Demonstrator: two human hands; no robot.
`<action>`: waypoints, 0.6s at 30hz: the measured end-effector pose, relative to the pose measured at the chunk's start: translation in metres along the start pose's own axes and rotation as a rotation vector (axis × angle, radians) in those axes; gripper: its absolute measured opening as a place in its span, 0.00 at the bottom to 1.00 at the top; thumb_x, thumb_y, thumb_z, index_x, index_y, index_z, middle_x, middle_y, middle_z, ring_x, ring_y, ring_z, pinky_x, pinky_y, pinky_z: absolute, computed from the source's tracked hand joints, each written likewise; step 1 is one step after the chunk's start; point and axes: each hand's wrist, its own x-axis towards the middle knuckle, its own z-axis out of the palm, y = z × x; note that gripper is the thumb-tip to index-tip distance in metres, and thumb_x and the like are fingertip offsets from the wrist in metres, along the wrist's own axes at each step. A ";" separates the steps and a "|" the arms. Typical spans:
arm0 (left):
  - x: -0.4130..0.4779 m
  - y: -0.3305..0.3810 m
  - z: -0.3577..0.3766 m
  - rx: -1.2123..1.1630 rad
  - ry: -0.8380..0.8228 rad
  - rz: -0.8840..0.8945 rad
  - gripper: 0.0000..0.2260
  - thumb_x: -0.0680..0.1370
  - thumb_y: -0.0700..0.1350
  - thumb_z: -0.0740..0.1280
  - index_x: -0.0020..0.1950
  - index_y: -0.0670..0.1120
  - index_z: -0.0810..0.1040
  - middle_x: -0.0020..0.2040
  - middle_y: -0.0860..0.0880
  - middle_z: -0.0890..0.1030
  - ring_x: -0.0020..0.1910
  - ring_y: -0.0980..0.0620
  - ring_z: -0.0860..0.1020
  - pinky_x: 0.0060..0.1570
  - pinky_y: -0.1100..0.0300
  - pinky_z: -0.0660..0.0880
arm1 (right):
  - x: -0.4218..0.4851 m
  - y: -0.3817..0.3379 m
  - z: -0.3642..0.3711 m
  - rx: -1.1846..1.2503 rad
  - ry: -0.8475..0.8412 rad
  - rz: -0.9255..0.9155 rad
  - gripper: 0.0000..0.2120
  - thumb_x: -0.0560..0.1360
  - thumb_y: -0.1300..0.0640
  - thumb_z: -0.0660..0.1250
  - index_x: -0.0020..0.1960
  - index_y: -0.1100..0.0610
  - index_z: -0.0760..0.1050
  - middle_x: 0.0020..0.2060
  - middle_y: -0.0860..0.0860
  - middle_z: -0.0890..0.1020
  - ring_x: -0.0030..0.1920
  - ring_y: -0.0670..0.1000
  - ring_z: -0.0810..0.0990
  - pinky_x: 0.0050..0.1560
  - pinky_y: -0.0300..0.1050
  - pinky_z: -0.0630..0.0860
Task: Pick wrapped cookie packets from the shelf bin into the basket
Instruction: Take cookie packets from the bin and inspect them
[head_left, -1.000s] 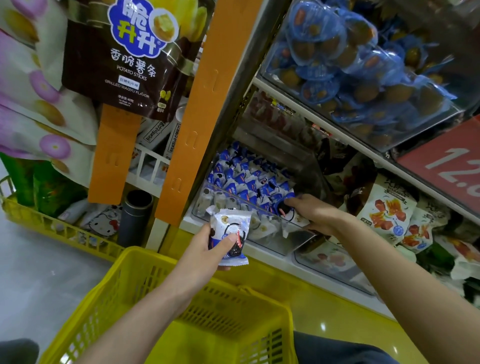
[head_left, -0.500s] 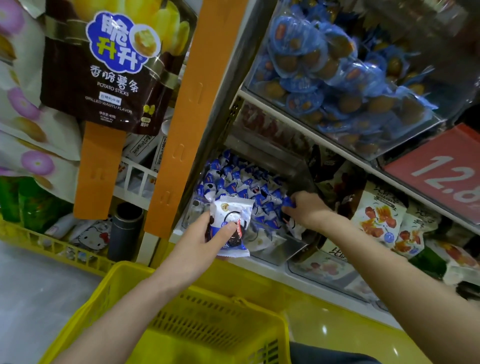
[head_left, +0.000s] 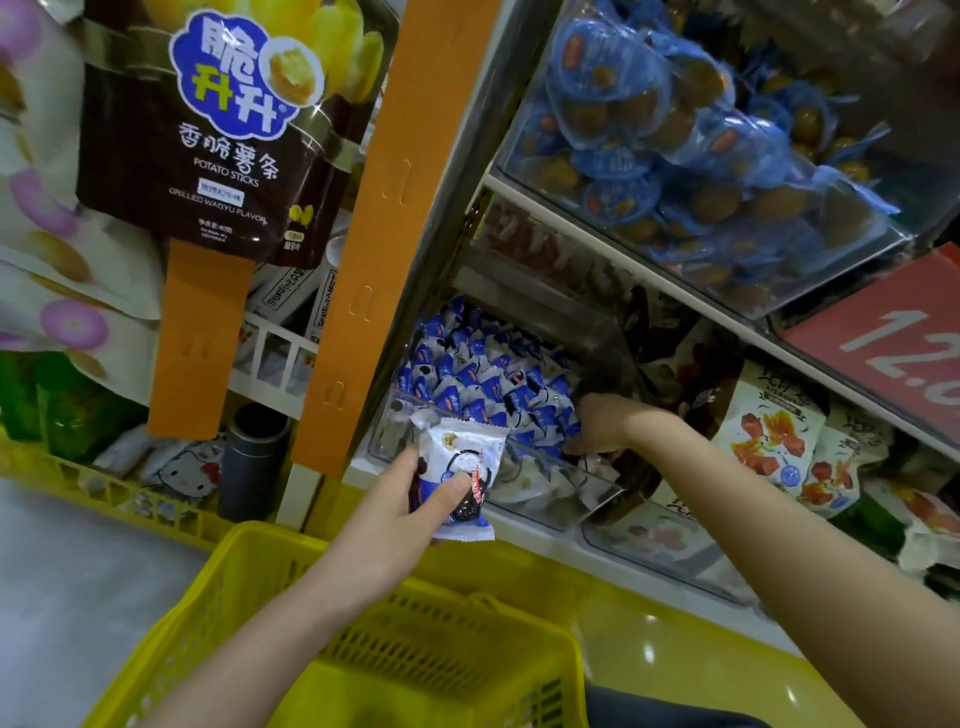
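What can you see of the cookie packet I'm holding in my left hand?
The cookie packet is a small glossy plastic wrapper, white with blue patches, a dark round cookie pictured on the front and crimped ends. It looks sealed. The left hand holds it roughly upright, slightly tilted, thumb across the front, fingers behind. It sits in front of the clear bin, above the far rim of the yellow basket, touching only the hand.

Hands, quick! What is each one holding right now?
Left hand: holds one cookie packet.
Right hand: down in the shelf bin among the packets; whether it grips one cannot be told.
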 end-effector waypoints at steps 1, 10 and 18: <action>0.000 0.000 0.000 -0.006 -0.001 -0.003 0.05 0.77 0.51 0.63 0.51 0.61 0.71 0.44 0.64 0.81 0.45 0.66 0.79 0.42 0.65 0.78 | 0.001 0.002 0.001 0.090 -0.040 -0.020 0.14 0.77 0.53 0.64 0.57 0.61 0.71 0.42 0.52 0.75 0.41 0.49 0.75 0.40 0.40 0.75; 0.003 0.002 0.002 0.013 0.025 -0.008 0.06 0.76 0.53 0.62 0.52 0.59 0.71 0.49 0.61 0.80 0.45 0.70 0.77 0.45 0.67 0.77 | 0.011 0.009 0.028 0.438 0.137 -0.021 0.23 0.76 0.53 0.65 0.68 0.60 0.66 0.65 0.56 0.71 0.62 0.54 0.72 0.58 0.44 0.69; 0.001 0.001 -0.003 -0.002 0.035 0.017 0.05 0.76 0.52 0.63 0.51 0.61 0.71 0.47 0.63 0.79 0.44 0.69 0.78 0.42 0.66 0.76 | 0.010 0.007 0.022 0.400 0.136 -0.053 0.08 0.76 0.53 0.65 0.47 0.58 0.71 0.42 0.51 0.75 0.42 0.49 0.75 0.44 0.42 0.75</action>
